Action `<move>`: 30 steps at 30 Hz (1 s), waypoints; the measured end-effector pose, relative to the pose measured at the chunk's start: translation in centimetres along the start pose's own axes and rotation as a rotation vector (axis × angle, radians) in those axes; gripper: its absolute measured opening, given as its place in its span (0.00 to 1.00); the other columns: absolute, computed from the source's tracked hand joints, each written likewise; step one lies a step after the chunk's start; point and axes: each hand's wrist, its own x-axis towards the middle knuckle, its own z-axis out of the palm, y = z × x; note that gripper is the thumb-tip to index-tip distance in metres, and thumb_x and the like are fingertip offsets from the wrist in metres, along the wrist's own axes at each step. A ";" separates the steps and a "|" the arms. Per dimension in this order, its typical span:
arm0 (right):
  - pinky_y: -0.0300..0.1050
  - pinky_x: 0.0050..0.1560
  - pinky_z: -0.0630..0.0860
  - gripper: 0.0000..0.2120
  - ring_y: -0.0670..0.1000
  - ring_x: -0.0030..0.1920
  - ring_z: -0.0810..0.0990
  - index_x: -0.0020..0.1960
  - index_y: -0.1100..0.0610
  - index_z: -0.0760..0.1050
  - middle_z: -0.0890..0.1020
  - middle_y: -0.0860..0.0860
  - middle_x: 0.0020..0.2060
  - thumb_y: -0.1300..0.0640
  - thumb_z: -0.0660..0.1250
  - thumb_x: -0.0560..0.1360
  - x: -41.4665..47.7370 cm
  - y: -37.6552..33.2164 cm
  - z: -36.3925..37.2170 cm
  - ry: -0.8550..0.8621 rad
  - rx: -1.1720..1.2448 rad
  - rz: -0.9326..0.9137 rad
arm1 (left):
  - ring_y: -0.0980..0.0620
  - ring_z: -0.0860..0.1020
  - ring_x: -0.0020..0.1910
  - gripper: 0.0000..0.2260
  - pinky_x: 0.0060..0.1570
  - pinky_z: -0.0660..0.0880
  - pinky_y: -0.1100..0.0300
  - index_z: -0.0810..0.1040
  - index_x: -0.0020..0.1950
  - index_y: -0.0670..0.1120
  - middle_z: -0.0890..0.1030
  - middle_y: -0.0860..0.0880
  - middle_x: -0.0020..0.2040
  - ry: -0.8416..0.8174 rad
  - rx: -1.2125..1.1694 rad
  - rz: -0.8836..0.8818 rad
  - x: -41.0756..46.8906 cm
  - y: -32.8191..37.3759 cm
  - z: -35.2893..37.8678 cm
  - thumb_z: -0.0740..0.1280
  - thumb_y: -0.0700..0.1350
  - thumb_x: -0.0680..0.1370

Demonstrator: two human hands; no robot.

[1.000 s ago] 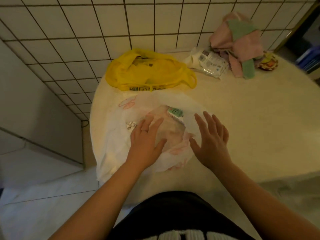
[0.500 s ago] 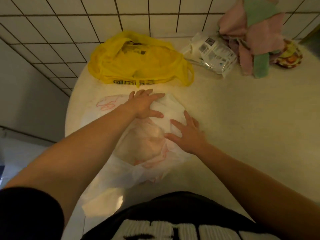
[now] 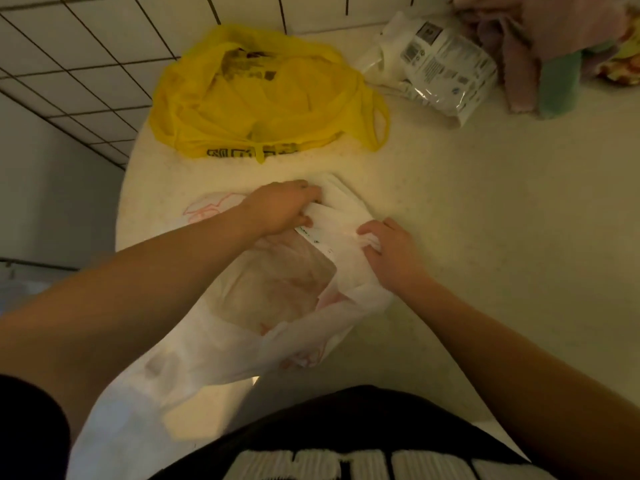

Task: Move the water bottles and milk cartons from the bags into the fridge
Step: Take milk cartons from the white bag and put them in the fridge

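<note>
**At the counter's left edge, both hands grip the white bag**

On the near-left part of the counter [image 3: 485, 220], the left hand's fingers [image 3: 308, 195] are curled down together over a bunched fold at the far side of the white bag [image 3: 277, 306], gripping the plastic. The right hand's fingers [image 3: 369, 237] are bent inward and pinch another fold of the same bag just beside it. The left hand [image 3: 280, 206] and right hand [image 3: 391, 251] sit close together but apart. A white strip with small dark marks shows between them; I cannot tell whether it is a carton. The bag's thin plastic is spread toward the person, and its near end hangs over the counter's front edge. What lies inside is blurred and cannot be made out.

Toward the back-left corner, against the tiled wall [image 3: 86, 46], lies the yellow bag [image 3: 263, 98], crumpled, with black print along its near side. At the back edge, right of it, lies a white printed packet [image 3: 446, 64], and pink and green cloths [image 3: 540, 46] are piled in the back-right corner.
</note>
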 end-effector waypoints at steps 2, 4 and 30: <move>0.48 0.45 0.73 0.13 0.56 0.44 0.76 0.58 0.56 0.78 0.74 0.54 0.49 0.65 0.64 0.75 0.5 0.4 -0.8 0.056 0.008 -0.038 | 0.41 0.77 0.56 0.16 0.49 0.73 0.52 0.74 0.66 0.48 0.75 0.44 0.60 -0.005 0.089 0.050 0.9 0.4 -1.1 0.66 0.51 0.79; 0.45 0.44 0.70 0.14 0.54 0.43 0.74 0.59 0.58 0.79 0.75 0.55 0.50 0.66 0.64 0.75 1.4 0.8 -1.9 0.101 -0.011 -0.045 | 0.41 0.77 0.53 0.12 0.44 0.74 0.51 0.76 0.60 0.45 0.76 0.43 0.56 0.104 0.124 0.073 2.3 0.9 -2.2 0.65 0.48 0.80; 0.55 0.67 0.60 0.17 0.58 0.67 0.69 0.60 0.51 0.79 0.75 0.52 0.65 0.53 0.67 0.72 6.5 1.3 -5.2 0.307 -0.208 -0.250 | 0.42 0.70 0.63 0.18 0.58 0.65 0.48 0.78 0.61 0.52 0.75 0.49 0.62 0.555 -0.259 -0.036 2.5 -0.9 -1.1 0.69 0.52 0.71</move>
